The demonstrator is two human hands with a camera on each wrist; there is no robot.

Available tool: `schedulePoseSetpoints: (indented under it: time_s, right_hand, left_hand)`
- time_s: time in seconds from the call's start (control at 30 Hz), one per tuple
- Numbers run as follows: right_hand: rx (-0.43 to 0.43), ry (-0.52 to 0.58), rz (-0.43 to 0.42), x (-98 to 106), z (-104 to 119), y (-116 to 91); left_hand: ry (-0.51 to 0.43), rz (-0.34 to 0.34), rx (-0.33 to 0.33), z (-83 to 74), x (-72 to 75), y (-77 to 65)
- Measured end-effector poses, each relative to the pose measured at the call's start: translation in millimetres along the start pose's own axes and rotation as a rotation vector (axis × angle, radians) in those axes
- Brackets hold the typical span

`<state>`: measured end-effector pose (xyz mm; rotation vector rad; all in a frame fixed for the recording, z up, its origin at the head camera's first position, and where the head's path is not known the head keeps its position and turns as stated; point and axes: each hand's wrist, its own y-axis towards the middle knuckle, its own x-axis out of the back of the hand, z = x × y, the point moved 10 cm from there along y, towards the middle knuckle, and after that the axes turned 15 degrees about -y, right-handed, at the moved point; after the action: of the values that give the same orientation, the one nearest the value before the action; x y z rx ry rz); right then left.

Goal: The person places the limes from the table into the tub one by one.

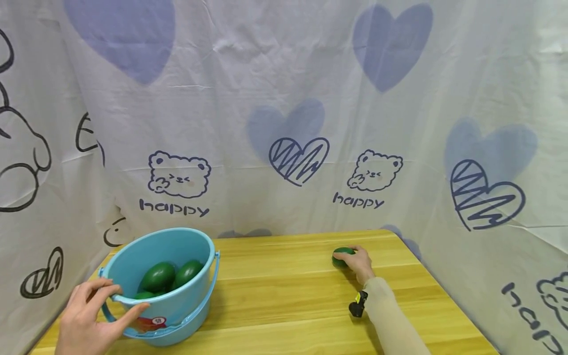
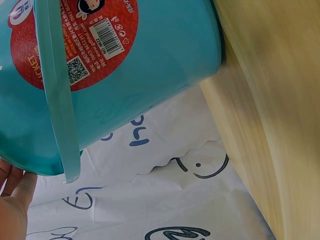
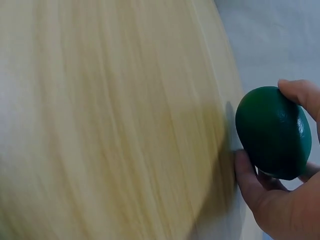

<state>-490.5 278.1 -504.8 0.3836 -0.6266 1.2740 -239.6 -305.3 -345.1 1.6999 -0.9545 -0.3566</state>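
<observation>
A light blue bucket stands at the left of the table, its red label also showing in the left wrist view. Dark green, glossy fruits lie inside it. My left hand holds the bucket's near-left rim, thumb along the outer wall. Over at the far right of the table, my right hand grips another dark green egg-shaped fruit between thumb and fingers. That fruit is smooth with a flattened end; its exact kind cannot be told. Whether it touches the table is unclear.
The yellow wood-grain table spreads between the bucket and my right hand. A white cloth with hearts and bears hangs behind and at both sides. The bucket's handle hangs down. A small black device sits at my right wrist.
</observation>
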Motion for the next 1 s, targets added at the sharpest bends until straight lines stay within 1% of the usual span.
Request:
schedulePoseSetpoints:
  time_s: [0.2,0.3,0.43,0.53,0.8,0.87,1.0]
  right_hand:
    - [0.03,0.026,0.048,-9.2,4.5,0.4]
    - [0.053,0.078,0.086,-15.1,10.6,-1.8]
    - [0.1,0.16,0.138,-20.2,25.0,-6.3]
    - [0.119,0.195,0.172,-23.8,34.3,-8.9]
    - [0.153,0.208,0.231,-37.4,55.6,-19.6]
    - [0.181,0.209,0.243,-42.0,63.1,-22.7]
    - [0.233,0.207,0.295,-52.8,81.9,-32.9]
  left_hand:
    - [0.002,0.0,-0.025,-1.7,-0.7,0.7]
    - [0.002,0.0,-0.019,-0.4,-0.9,0.6]
    - [0.004,0.007,-0.002,1.3,-0.3,0.5]
    - [-0.001,0.011,0.001,1.1,0.1,0.6]
    - [0.004,0.01,-0.002,1.0,-0.1,0.4]
    - [0.0,0.012,-0.001,1.3,-0.2,0.1]
    - [-0.006,0.02,0.004,1.7,-0.1,-0.3]
